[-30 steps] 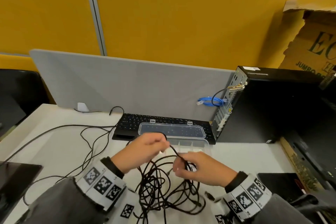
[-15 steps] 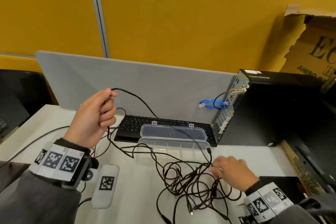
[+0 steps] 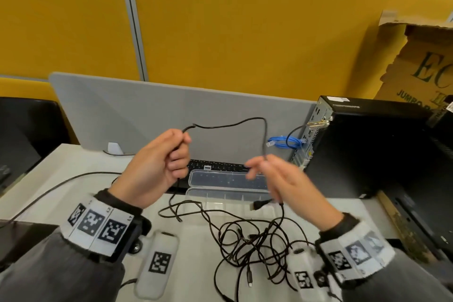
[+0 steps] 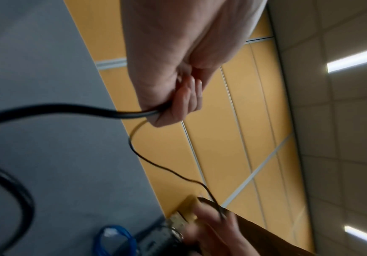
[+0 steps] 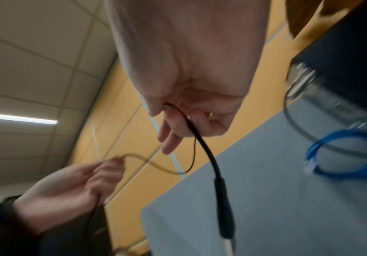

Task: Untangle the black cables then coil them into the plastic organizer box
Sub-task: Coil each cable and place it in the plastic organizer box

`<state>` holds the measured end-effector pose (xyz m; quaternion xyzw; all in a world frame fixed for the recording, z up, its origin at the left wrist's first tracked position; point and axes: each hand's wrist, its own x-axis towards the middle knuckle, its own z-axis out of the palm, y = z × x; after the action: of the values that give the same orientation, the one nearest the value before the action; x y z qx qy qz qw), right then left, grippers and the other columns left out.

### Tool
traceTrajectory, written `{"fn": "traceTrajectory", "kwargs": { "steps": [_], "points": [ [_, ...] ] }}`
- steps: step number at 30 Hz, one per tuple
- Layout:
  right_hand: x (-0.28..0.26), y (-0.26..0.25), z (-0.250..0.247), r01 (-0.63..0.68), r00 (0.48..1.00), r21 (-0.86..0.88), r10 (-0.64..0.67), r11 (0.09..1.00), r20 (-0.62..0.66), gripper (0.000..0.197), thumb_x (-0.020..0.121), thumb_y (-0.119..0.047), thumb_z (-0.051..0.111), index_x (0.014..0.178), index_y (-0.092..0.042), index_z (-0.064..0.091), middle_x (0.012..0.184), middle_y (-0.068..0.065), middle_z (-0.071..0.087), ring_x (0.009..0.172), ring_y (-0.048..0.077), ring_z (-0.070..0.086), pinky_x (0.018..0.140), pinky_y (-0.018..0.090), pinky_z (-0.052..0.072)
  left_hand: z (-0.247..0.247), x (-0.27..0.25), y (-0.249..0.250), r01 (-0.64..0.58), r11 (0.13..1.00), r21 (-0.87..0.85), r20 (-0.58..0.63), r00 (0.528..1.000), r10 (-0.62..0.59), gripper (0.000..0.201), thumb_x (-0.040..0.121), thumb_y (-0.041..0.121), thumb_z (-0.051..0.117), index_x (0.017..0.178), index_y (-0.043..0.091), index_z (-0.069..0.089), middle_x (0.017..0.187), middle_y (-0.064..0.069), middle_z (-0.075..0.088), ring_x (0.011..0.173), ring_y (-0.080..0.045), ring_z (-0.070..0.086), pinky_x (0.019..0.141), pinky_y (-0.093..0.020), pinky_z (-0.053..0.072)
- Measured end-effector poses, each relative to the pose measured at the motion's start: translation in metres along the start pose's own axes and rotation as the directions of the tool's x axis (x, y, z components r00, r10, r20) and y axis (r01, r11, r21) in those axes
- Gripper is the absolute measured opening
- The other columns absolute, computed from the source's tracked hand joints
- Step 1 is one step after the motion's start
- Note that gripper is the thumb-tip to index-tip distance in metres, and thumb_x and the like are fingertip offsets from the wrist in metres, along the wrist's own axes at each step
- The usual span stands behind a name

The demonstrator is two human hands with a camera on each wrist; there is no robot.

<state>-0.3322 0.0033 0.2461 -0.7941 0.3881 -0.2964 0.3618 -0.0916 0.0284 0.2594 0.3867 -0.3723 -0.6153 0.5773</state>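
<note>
Both hands are raised above the desk with one black cable [image 3: 230, 125] arching between them. My left hand [image 3: 169, 154] grips it in a fist; the left wrist view shows the cable [image 4: 121, 114] leaving the curled fingers. My right hand [image 3: 266, 167] pinches the cable's other stretch, and its plug [image 5: 224, 207] hangs below the fingers in the right wrist view. A tangle of black cables [image 3: 252, 238] lies on the desk under the hands. The clear plastic organizer box [image 3: 228, 186] stands open behind the tangle, in front of the keyboard.
A black keyboard [image 3: 220, 167] lies against the grey divider [image 3: 147, 110]. A black computer tower [image 3: 367, 147] with a blue network cable [image 3: 285, 142] stands at the right. Another black cable [image 3: 61, 184] trails across the desk's left side. A torn cardboard box [image 3: 421, 64] leans behind the tower.
My right hand rose from the tangle on the desk and took hold of the cable. My left hand moved right, toward the middle, with the cable still in it.
</note>
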Motion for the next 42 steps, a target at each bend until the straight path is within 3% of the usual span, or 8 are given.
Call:
{"fn": "traceTrajectory", "kwargs": {
  "steps": [4, 8, 16, 22, 26, 32, 38, 42],
  "points": [
    [0.010, -0.007, 0.060, 0.012, 0.942, 0.079, -0.038, 0.997, 0.334, 0.040, 0.093, -0.023, 0.054, 0.132, -0.027, 0.044, 0.103, -0.031, 0.060, 0.067, -0.007, 0.059, 0.066, 0.011, 0.048, 0.026, -0.005, 0.000, 0.006, 0.999, -0.040, 0.142, 0.990, 0.000, 0.015, 0.089, 0.024, 0.041, 0.084, 0.011, 0.048, 0.055, 0.005, 0.027, 0.044, -0.006, 0.023, 0.042, -0.017, 0.022],
    [0.018, 0.017, 0.086, 0.048, 0.872, -0.158, 0.035, 0.986, 0.488, 0.022, 0.093, -0.033, 0.054, 0.111, -0.022, 0.061, 0.094, -0.006, 0.066, 0.061, -0.008, 0.051, 0.064, 0.012, 0.040, 0.019, -0.007, 0.016, -0.063, 0.998, 0.013, 0.116, 0.991, 0.061, 0.017, 0.092, 0.022, 0.037, 0.084, 0.011, 0.046, 0.053, 0.006, 0.026, 0.041, -0.004, 0.020, 0.040, -0.019, 0.015],
    [0.020, 0.043, 0.006, -0.228, 0.958, -0.011, 0.226, 0.974, 0.175, 0.037, 0.100, -0.022, 0.036, 0.085, -0.004, 0.065, 0.067, -0.009, 0.065, 0.040, -0.002, 0.047, 0.043, 0.011, 0.035, -0.049, -0.007, 0.047, -0.174, 0.958, 0.230, -0.195, 0.956, 0.221, 0.027, 0.100, 0.017, 0.029, 0.079, 0.015, 0.046, 0.044, 0.010, 0.028, 0.032, -0.001, 0.019, 0.035, -0.014, 0.012],
    [0.002, 0.102, -0.049, -0.445, 0.866, -0.050, 0.416, 0.894, -0.277, 0.039, 0.093, -0.030, 0.054, 0.058, -0.012, 0.051, 0.047, -0.004, 0.040, 0.045, 0.011, 0.035, 0.049, 0.021, 0.031, -0.084, -0.006, 0.066, -0.192, 0.917, 0.348, -0.383, 0.864, 0.326, 0.028, 0.100, 0.019, 0.033, 0.077, 0.020, 0.050, 0.039, 0.014, 0.026, 0.045, -0.012, 0.007, 0.037, -0.009, 0.010],
    [-0.015, 0.110, -0.067, -0.410, 0.873, -0.571, 0.487, 0.711, -0.021, 0.021, 0.079, -0.023, 0.072, 0.076, -0.035, 0.055, 0.070, -0.011, 0.055, 0.063, 0.004, 0.049, 0.058, 0.015, 0.038, -0.081, -0.003, 0.063, -0.157, 0.922, 0.353, -0.397, 0.867, 0.300, 0.026, 0.099, 0.022, 0.037, 0.079, 0.022, 0.054, 0.042, 0.013, 0.027, 0.035, -0.005, 0.012, 0.037, -0.010, 0.011],
    [-0.004, 0.055, -0.047, -0.219, 0.761, -0.569, 0.504, 0.793, 0.408, 0.092, 0.072, -0.039, 0.076, 0.143, -0.044, 0.017, 0.136, -0.013, 0.035, 0.126, 0.008, 0.027, 0.111, 0.037, 0.028, -0.028, -0.002, 0.045, -0.109, 0.929, 0.353, -0.229, 0.953, 0.199, 0.022, 0.098, 0.023, 0.038, 0.091, 0.017, 0.059, 0.045, 0.011, 0.026, 0.035, -0.003, 0.020, 0.035, -0.014, 0.013],
    [0.026, 0.057, 0.050, -0.185, 0.858, -0.481, 0.380, 0.857, 0.345, 0.113, 0.069, -0.045, 0.076, 0.148, -0.034, -0.005, 0.154, 0.002, 0.022, 0.141, 0.024, 0.020, 0.112, 0.047, 0.027, 0.021, -0.010, 0.036, -0.102, 0.972, 0.211, 0.024, 0.995, 0.099, 0.025, 0.094, 0.018, 0.041, 0.105, 0.009, 0.061, 0.053, 0.007, 0.020, 0.040, -0.004, 0.017, 0.036, -0.016, 0.013],
    [0.033, 0.082, 0.090, -0.168, 0.852, -0.649, 0.441, 0.742, 0.283, 0.083, 0.079, -0.048, 0.067, 0.144, -0.024, 0.021, 0.145, 0.005, 0.038, 0.127, 0.026, 0.044, 0.101, 0.042, 0.040, 0.027, -0.022, 0.045, -0.096, 0.987, 0.130, 0.096, 0.992, 0.083, 0.032, 0.084, 0.021, 0.046, 0.109, 0.008, 0.061, 0.054, 0.006, 0.021, 0.040, -0.004, 0.016, 0.036, -0.017, 0.013]
  ]
}}
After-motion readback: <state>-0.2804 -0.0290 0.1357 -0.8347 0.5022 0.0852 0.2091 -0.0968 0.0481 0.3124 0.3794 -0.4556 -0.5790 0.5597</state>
